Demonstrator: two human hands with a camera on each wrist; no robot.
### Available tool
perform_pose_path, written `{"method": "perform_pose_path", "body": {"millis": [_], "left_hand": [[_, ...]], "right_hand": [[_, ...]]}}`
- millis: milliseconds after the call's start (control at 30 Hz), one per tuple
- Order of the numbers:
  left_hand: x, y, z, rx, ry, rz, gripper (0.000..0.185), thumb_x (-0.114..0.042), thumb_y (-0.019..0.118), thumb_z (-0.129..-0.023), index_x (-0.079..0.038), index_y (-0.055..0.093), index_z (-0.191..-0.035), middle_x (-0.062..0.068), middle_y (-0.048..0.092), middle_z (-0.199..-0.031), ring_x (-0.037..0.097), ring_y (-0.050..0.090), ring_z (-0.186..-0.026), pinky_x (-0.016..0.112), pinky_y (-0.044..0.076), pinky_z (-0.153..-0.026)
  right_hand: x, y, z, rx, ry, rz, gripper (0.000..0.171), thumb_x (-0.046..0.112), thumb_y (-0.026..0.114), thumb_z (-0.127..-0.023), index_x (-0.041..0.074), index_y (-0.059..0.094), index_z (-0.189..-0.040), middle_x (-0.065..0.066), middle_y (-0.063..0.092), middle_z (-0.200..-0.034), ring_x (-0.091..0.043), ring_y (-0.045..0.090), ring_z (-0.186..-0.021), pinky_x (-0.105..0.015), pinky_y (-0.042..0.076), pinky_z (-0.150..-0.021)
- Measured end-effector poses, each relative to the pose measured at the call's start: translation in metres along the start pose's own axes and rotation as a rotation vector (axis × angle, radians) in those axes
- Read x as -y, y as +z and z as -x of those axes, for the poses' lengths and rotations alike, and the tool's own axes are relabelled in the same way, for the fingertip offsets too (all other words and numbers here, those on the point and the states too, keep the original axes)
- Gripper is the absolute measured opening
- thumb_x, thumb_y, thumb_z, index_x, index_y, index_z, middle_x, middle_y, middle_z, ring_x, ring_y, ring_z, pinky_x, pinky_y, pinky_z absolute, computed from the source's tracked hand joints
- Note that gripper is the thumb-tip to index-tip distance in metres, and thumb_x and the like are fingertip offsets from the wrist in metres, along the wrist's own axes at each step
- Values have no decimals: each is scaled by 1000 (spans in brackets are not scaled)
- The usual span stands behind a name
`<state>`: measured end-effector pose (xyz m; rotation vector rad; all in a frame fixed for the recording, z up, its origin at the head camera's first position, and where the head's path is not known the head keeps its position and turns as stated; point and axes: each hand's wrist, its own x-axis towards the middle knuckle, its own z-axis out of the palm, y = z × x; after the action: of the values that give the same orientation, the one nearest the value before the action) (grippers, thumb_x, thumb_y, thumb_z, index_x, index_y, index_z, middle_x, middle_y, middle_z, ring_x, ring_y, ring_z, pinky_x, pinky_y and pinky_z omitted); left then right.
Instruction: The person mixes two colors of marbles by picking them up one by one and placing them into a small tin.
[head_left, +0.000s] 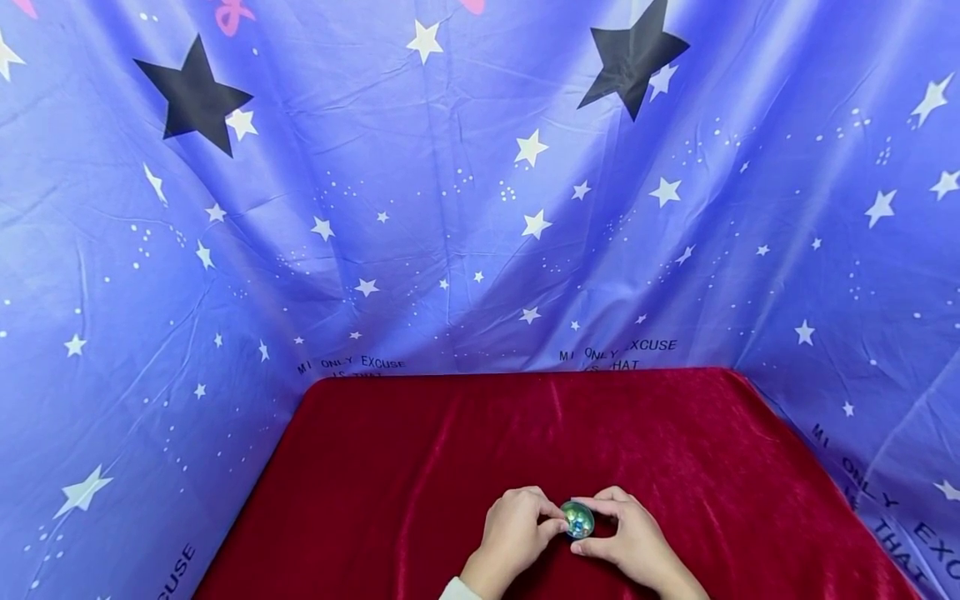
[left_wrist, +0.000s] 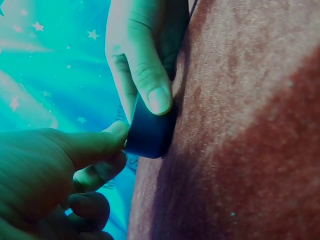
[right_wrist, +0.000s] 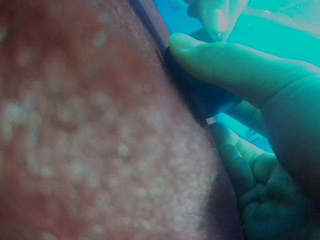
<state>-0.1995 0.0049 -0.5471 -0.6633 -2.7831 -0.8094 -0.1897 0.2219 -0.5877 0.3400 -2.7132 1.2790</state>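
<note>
A small round dark dish point(head_left: 578, 520) sits on the red cloth, with shiny green, gold and blue bits showing inside it. My right hand point(head_left: 637, 537) grips the dish by its sides, thumb near and fingers far. In the left wrist view the dish wall point(left_wrist: 150, 132) looks smooth, dark and low, with the right thumb pressed on it. My left hand point(head_left: 513, 529) has thumb and forefinger pinched together at the dish's left rim. Between those tips the right wrist view shows a tiny shiny piece point(right_wrist: 218, 36), too small to make out its kind.
Red velvety cloth point(head_left: 360, 500) covers the table under both hands. Blue-purple curtains point(head_left: 450, 208) printed with stars and lettering hang behind the table and along its left and right sides.
</note>
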Motion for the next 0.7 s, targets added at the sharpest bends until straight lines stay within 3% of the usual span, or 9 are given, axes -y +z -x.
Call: {"method": "perform_pose_path", "body": {"millis": [233,467,567,700], "left_hand": [[0,1,0,-12,3,-10,10,-34,86,-84,-34,84,-94,-25,67,-85,-5,64,-79,19,47,-59],[8,-6,7,11,-5,28,21,-30,87,-83,-32,83,-103,-23,57,-74,-9,48,-65,16,39,-55],[20,-13,18,1,0,-20,22,-32,87,-80,-31,82,-102,-21,60,-81,-6,55,-74,19,45,-59],[40,-26,43,-3,4,-119,31,-40,87,-78,-28,81,-105,-14,64,-104,8,60,-96,29,50,-76]], "right_hand": [[1,-1,-1,1,29,-10,59,47,98,-61,35,78,-115,15,62,-100,-3,54,-93,-22,45,-81],[3,-3,-1,5,71,-9,59,45,99,-59,37,78,-114,14,62,-100,-3,53,-93,-22,44,-82],[3,-2,-1,5,67,8,60,46,99,-59,38,78,-115,15,61,-100,-3,53,-93,-23,45,-83],[3,-1,-2,9,66,19,60,46,98,-59,38,77,-115,16,61,-100,-3,52,-93,-23,45,-83]]}}
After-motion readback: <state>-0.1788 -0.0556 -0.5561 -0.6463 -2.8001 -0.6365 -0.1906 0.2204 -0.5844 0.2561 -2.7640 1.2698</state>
